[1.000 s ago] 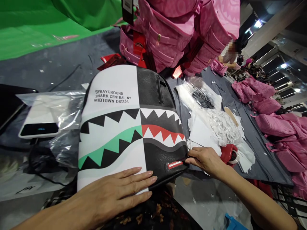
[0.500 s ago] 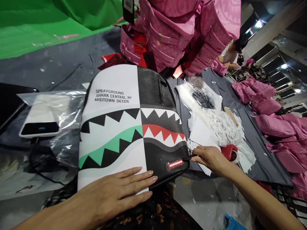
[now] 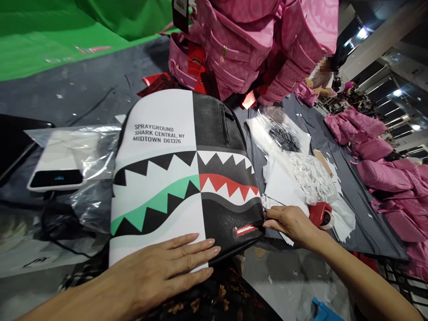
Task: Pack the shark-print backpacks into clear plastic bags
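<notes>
A backpack (image 3: 230,214) lies front side up before me, half white with printed lettering and half black. A jagged shark mouth in green and red runs across it. My left hand (image 3: 167,267) rests flat on its lower front, fingers stretched out and holding nothing. At the lower right edge of the backpack, my right hand (image 3: 287,220) is closed in a pinch on a small dark piece, mostly hidden by the fingers. A small red label (image 3: 245,230) sits on the black half, just left of that hand.
Pink backpacks (image 3: 234,49) with red tags stand behind; more pink bags (image 3: 384,174) lie at right. A white device (image 3: 60,156) and clear plastic (image 3: 96,191) are at left. Paper scraps (image 3: 284,178) and a red tape roll (image 3: 320,215) lie right. Another person (image 3: 323,80) is farther back.
My right hand has moved slightly toward the backpack's edge, and less of the dark piece shows. My left hand stays in place. The view has shifted very slightly.
</notes>
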Action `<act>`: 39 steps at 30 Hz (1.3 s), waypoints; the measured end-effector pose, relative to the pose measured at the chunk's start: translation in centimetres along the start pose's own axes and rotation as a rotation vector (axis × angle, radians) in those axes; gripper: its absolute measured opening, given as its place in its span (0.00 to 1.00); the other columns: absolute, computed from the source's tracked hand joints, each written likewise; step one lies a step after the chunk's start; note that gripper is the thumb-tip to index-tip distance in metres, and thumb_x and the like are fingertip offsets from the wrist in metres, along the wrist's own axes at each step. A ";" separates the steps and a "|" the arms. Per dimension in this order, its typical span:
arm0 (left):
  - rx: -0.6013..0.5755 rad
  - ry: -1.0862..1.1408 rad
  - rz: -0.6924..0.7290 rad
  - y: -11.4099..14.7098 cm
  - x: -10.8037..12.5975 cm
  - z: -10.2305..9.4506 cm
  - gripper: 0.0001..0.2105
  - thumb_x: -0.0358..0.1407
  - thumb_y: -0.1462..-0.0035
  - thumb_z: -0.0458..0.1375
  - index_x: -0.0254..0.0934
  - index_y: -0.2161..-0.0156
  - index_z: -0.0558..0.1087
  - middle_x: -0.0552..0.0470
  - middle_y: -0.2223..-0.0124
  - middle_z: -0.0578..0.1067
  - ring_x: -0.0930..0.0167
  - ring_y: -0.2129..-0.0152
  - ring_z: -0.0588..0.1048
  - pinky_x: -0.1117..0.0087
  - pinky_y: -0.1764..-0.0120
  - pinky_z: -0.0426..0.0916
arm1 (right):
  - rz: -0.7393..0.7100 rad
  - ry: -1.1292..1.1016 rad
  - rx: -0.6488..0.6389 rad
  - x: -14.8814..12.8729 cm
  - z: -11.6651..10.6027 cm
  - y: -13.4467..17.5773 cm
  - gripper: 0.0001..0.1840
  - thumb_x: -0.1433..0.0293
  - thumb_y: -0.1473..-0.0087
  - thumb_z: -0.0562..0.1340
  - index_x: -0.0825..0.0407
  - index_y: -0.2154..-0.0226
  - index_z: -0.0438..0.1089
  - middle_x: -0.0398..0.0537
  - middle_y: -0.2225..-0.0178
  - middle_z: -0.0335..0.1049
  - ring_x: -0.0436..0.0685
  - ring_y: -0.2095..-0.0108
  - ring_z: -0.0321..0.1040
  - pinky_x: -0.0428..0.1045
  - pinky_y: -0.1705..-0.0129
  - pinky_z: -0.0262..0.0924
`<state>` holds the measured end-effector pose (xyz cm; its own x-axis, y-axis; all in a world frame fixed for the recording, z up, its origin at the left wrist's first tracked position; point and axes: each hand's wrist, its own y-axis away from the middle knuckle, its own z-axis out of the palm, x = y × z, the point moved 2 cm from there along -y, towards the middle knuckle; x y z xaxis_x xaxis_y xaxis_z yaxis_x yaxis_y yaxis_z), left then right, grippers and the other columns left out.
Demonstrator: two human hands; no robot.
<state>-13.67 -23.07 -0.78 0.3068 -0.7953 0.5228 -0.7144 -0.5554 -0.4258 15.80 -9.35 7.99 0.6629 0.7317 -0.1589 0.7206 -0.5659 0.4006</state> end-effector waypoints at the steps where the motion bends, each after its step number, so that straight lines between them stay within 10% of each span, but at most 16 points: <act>1: -0.027 -0.007 0.006 0.0 0.0 0.0 0.24 0.33 0.30 0.48 0.44 0.31 0.57 0.51 0.33 0.64 0.69 0.35 0.61 0.63 0.33 0.56 | 0.006 -0.001 0.000 0.0 0.0 0.0 0.40 0.42 0.35 0.35 0.50 0.69 0.69 0.48 0.73 0.72 0.54 0.72 0.67 0.47 0.72 0.45; 39: 0.046 0.049 -0.020 0.2 0.1 1.0 0.23 0.34 0.29 0.45 0.45 0.31 0.57 0.49 0.34 0.66 0.67 0.36 0.63 0.60 0.34 0.57 | 0.003 0.078 0.064 -0.3 0.6 0.2 0.34 0.47 0.31 0.42 0.50 0.68 0.71 0.46 0.73 0.72 0.53 0.72 0.68 0.47 0.73 0.44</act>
<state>-13.14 -23.52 -1.57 0.2889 -0.7717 0.5666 -0.6784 -0.5826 -0.4477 15.86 -9.97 7.58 0.6493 0.7557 -0.0857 0.7315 -0.5896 0.3424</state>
